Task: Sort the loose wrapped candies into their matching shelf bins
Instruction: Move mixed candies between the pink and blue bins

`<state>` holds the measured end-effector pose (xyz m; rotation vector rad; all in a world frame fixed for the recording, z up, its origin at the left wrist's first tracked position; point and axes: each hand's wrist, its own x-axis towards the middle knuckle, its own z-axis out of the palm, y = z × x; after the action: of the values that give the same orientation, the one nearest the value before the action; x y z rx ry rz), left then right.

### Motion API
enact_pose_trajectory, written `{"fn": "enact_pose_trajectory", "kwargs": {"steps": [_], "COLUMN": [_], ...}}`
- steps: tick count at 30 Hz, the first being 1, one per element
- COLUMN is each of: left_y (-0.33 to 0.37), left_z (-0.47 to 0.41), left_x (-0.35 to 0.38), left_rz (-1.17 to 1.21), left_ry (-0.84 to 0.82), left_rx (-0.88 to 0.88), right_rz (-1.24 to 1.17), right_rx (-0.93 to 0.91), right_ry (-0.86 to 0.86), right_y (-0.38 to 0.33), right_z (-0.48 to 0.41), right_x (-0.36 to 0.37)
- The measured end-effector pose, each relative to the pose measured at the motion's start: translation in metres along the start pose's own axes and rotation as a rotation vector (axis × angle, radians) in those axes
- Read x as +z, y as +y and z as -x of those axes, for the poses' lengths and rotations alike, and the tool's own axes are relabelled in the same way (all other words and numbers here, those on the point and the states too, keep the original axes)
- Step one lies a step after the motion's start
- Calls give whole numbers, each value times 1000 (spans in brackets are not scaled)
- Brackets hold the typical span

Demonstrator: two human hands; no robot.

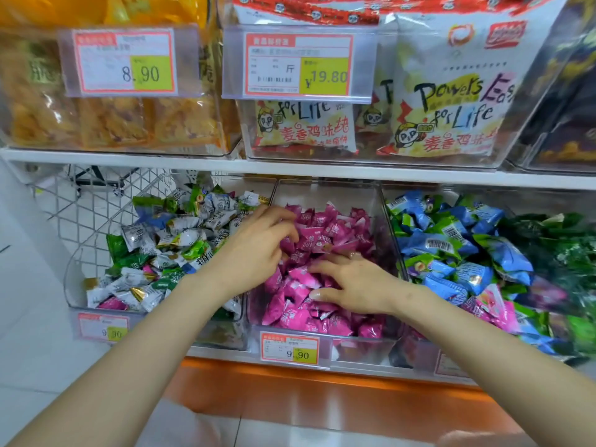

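Three clear bins stand side by side on the lower shelf. The left bin (75, 285) holds silver, green and a few pink wrapped candies (167, 240). Pink candies (325, 227) fill the middle bin (361, 345). The right bin (416, 350) holds blue and green candies (451, 246) with some pink ones (493, 304) mixed in. My left hand (254, 250) reaches over the divider into the pink pile, fingers curled down among the wrappers. My right hand (351, 282) lies flat on the pink candies, fingers spread. Whether either hand grips a candy is hidden.
The upper shelf (290, 169) carries clear bins of snack packs (451, 101) and yellow fried snacks (113, 121), with price tags (296, 64) hanging in front. A white wire rack (80, 201) stands left of the bins. An orange shelf base (322, 395) runs below.
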<state>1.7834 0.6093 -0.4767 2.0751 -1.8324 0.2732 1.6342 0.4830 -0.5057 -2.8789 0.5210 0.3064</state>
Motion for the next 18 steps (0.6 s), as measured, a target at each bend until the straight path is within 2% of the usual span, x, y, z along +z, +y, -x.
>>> {"fn": "enact_pose_trajectory", "kwargs": {"steps": [3, 6, 12, 15, 18], "left_y": [-1, 1, 0, 1, 2], "left_z": [-7, -13, -32, -39, -42], "left_x": [8, 16, 32, 30, 28], "left_rz": [44, 83, -101, -104, -106], "left_ry": [5, -52, -342, -431, -454], "left_rx": [-13, -11, -69, -112, -93], "right_rz": [-58, -9, -92, -139, -43], "right_rx": [-77, -130, -234, -209, -147], "right_ry": [-48, 7, 52, 82, 203], "right_y": [-8, -10, -12, -6, 9], "right_z": [11, 18, 34, 41, 45], "right_x": [11, 19, 9, -1, -16]}}
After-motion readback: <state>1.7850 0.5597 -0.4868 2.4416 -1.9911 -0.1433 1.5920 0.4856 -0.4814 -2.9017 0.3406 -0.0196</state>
